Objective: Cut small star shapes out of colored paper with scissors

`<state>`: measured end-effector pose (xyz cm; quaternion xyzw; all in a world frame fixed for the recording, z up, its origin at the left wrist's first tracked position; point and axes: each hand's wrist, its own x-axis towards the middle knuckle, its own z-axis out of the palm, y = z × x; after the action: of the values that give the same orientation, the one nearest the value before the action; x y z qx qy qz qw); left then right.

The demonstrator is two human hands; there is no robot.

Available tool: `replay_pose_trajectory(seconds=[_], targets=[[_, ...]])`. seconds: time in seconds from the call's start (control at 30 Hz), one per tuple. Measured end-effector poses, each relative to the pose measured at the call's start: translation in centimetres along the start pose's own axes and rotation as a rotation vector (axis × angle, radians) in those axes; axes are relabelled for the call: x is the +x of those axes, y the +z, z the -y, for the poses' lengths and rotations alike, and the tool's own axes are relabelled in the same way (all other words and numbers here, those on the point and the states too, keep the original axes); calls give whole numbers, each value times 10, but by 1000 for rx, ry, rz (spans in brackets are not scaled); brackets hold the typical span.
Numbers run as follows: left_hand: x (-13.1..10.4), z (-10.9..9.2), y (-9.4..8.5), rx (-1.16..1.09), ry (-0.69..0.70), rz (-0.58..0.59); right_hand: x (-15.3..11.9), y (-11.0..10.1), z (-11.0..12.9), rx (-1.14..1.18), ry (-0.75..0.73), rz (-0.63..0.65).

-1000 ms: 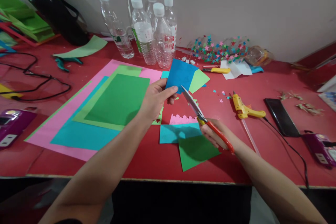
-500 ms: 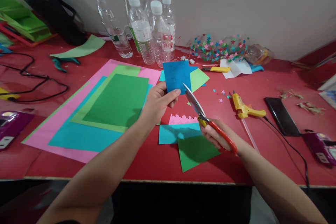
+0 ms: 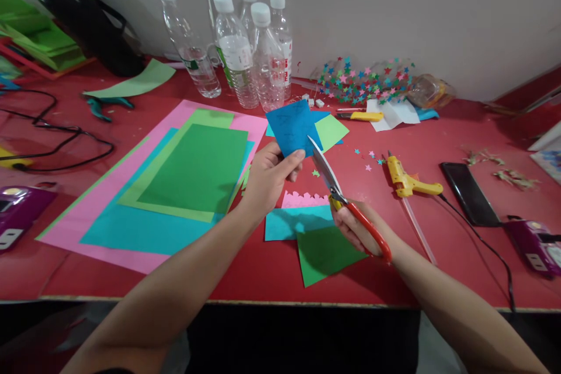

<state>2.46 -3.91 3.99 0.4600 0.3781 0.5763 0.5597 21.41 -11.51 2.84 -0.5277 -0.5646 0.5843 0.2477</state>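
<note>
My left hand (image 3: 274,175) pinches a small blue sheet of paper (image 3: 289,128) by its lower edge, thumb on top. The sheet is tilted and carries faint dark lines. My right hand (image 3: 355,222) is closed round the red and yellow handles of a pair of scissors (image 3: 326,172). The scissors' tips meet the sheet's right edge, close to my left thumb; whether they cut into it I cannot tell. Below the hands lie a pink strip with a notched edge (image 3: 302,200), a light blue piece of paper (image 3: 280,225) and a green piece of paper (image 3: 328,257).
Stacked coloured sheets (image 3: 149,228) cover the left of the red table. Plastic bottles (image 3: 236,64) stand along the wall beside a star-covered bottle (image 3: 368,82). A yellow utility knife (image 3: 368,117), small paper stars (image 3: 368,168), a yellow glue gun (image 3: 407,181) and a phone (image 3: 468,193) lie to the right.
The blue sheet has turned anticlockwise in my left hand, from nearly upright to tilted. My left hand has shifted slightly right. The scissors have barely moved.
</note>
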Motion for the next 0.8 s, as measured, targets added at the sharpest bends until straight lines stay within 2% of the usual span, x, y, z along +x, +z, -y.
replay_pose_trajectory(seconds=[0.8], targets=[[0, -3, 2, -19, -24, 44, -1, 1, 1, -115, -85, -79]])
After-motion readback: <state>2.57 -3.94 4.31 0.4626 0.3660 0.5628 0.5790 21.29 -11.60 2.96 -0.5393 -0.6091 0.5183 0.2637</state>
